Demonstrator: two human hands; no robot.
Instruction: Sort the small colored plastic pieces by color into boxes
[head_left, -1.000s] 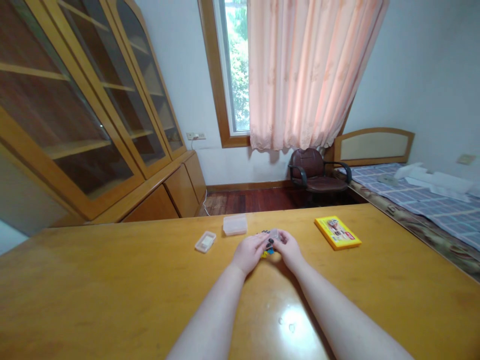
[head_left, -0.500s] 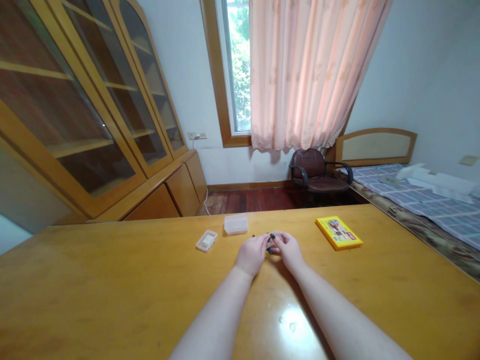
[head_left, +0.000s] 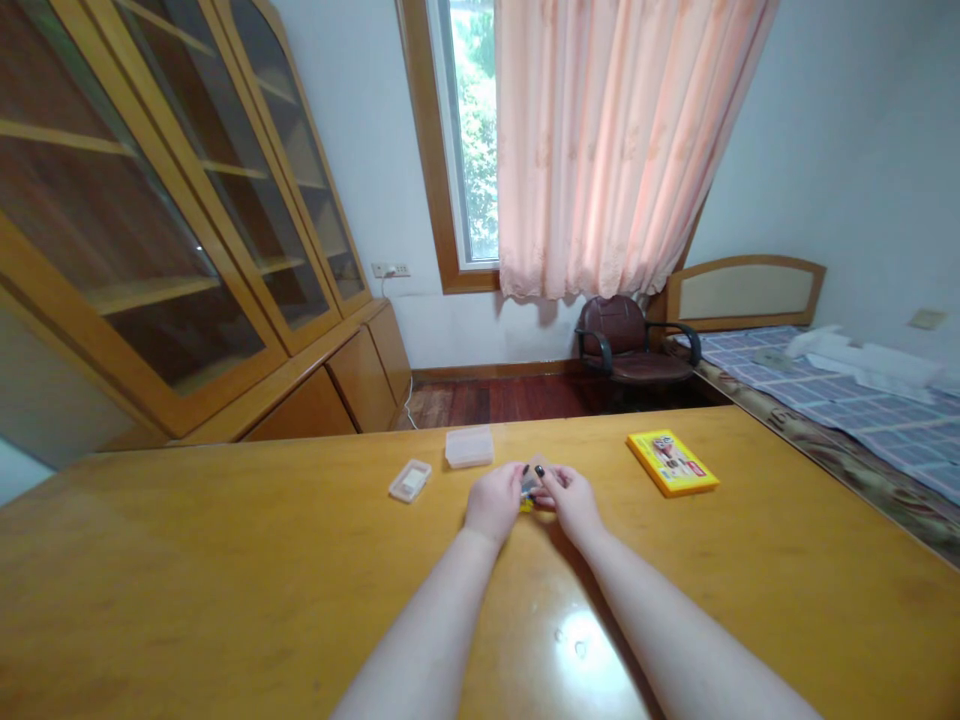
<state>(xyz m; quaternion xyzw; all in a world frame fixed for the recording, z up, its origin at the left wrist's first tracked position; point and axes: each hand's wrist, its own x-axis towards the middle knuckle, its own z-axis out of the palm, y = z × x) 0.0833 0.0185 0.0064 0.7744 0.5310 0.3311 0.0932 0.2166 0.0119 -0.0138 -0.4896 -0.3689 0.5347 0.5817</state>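
My left hand point(head_left: 494, 499) and my right hand point(head_left: 571, 499) meet above the table, fingers pinched close together. Between them is a small see-through plastic packet point(head_left: 531, 480), gripped at its edges by both hands. Small yellow pieces point(head_left: 526, 505) show low between the hands, beside something dark blue; whether these lie inside the packet or under it I cannot tell. Dark nails show on the thumbs. The palms hide most of what is held. Just beyond my left hand stands a clear plastic box point(head_left: 469, 447), with a smaller clear case point(head_left: 410, 481) to its left holding something pale.
A flat yellow box point(head_left: 672, 463) with a printed picture lies to the right on the wooden table point(head_left: 225, 580). Past the table's far edge are a brown armchair point(head_left: 616, 338), a bed point(head_left: 810, 375) and a glass-fronted cabinet point(head_left: 300, 310) on the left.
My thumbs have shifted and more of the see-through packet shows between my hands. The whole view has slid slightly; the boxes stay in place on the table.
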